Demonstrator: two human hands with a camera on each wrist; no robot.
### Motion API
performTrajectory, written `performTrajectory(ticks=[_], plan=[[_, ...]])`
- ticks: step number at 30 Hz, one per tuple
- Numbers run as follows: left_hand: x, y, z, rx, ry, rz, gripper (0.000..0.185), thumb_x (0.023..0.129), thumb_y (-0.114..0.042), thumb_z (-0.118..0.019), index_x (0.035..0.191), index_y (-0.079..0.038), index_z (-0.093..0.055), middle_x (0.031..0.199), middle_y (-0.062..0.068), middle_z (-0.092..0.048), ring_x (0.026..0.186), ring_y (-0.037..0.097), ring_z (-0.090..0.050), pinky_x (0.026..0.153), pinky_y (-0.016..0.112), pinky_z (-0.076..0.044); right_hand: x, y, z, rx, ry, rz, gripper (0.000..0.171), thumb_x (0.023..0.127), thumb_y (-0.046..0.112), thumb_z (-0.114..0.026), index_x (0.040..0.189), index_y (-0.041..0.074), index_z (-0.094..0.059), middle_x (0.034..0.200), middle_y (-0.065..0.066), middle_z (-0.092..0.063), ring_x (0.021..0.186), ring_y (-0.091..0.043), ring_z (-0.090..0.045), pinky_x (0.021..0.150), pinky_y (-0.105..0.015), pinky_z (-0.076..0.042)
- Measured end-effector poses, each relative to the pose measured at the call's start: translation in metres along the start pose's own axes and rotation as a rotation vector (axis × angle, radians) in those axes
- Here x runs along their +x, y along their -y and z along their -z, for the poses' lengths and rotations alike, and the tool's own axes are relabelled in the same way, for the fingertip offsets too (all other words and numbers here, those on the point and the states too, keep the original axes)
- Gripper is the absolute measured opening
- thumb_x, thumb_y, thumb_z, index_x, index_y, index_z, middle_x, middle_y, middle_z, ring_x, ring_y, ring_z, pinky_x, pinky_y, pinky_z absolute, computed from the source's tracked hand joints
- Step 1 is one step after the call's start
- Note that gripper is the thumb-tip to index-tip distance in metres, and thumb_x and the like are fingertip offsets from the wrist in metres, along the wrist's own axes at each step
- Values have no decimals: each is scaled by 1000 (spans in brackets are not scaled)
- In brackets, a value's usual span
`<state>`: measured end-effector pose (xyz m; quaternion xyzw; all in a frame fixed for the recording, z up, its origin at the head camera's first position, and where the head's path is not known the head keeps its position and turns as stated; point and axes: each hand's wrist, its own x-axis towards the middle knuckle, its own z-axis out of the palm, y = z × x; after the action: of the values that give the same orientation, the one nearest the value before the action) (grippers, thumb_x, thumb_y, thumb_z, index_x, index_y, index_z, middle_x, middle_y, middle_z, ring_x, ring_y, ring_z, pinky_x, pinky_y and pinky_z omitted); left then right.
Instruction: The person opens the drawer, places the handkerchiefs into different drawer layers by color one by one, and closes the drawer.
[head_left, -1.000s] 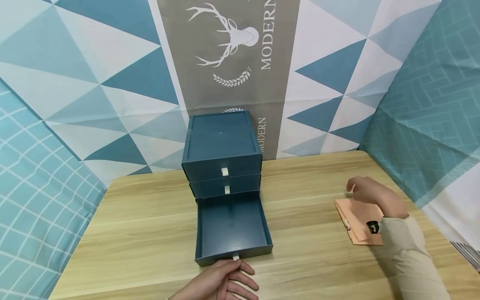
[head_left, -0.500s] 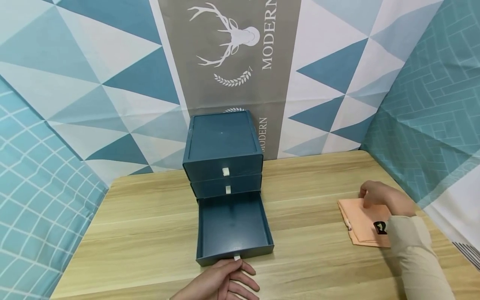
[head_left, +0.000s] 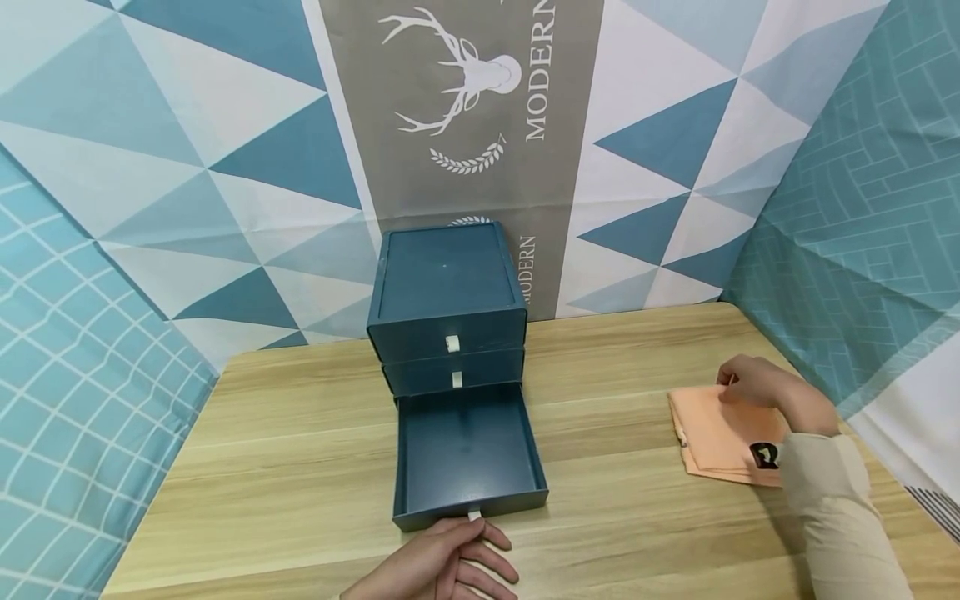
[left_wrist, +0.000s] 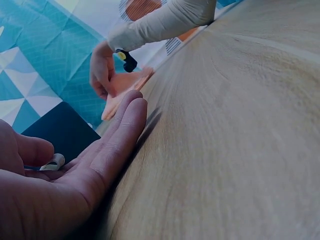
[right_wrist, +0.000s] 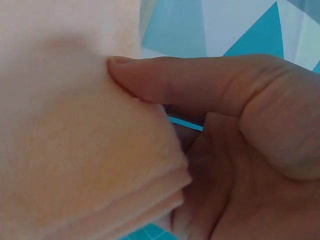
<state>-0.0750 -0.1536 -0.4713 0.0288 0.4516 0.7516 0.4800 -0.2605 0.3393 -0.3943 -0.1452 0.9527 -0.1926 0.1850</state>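
Left hand (head_left: 438,562) at the near bench (head_left: 285,467) edge, palm down, fingers (left_wrist: 122,132) straight and together, lying flat on the wood. Thumb sits by the white tab (head_left: 472,516) of the bottom drawer (head_left: 467,454); left wrist view shows the tab (left_wrist: 53,162) just beside the thumb, can't tell if pinched. Drawer pulled fully out toward the person, inside bare. Right hand (head_left: 765,392) further back on the right, on the folded orange cloth (head_left: 716,437) lying flat on the bench near its right edge. Right wrist view: thumb (right_wrist: 170,82) on top of the cloth (right_wrist: 85,165) stack's edge, fingers curled underneath, clamped on the folded layers. Black-and-white tag (head_left: 764,455) at the cloth's near corner, by the beige sleeve (head_left: 832,517). Behind the drawer, the blue cabinet (head_left: 446,287), two upper drawers closed. Patterned backdrop (head_left: 225,150) at the back.
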Motion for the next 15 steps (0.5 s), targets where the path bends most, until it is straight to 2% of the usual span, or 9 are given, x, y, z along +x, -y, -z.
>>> performTrajectory(ticks=[4, 13, 15], plan=[[-2, 0, 1, 2, -3, -12, 48, 108, -36, -39, 134, 2, -51, 126, 19, -65, 115, 28, -66, 92, 33, -55, 4, 7, 0, -2, -37, 29, 8, 92, 1, -64, 96, -5, -65, 85, -12, -62, 66, -21, -50, 56, -35, -43], [-3, 0, 1, 10, -22, -14, 48, 108, -37, -40, 134, 2, -52, 125, 18, -66, 110, 22, -68, 92, 31, -55, 1, 24, 2, -7, -112, 59, 4, 91, 2, -66, 91, 0, -69, 81, -7, -65, 64, -17, -56, 53, -34, -48], [-2, 1, 1, 21, -29, -16, 48, 108, -37, -40, 134, 2, -52, 125, 18, -66, 107, 19, -69, 91, 30, -55, -2, 28, 2, -28, -140, 89, 4, 91, 3, -67, 89, 0, -70, 81, -6, -65, 65, -16, -56, 54, -33, -47]])
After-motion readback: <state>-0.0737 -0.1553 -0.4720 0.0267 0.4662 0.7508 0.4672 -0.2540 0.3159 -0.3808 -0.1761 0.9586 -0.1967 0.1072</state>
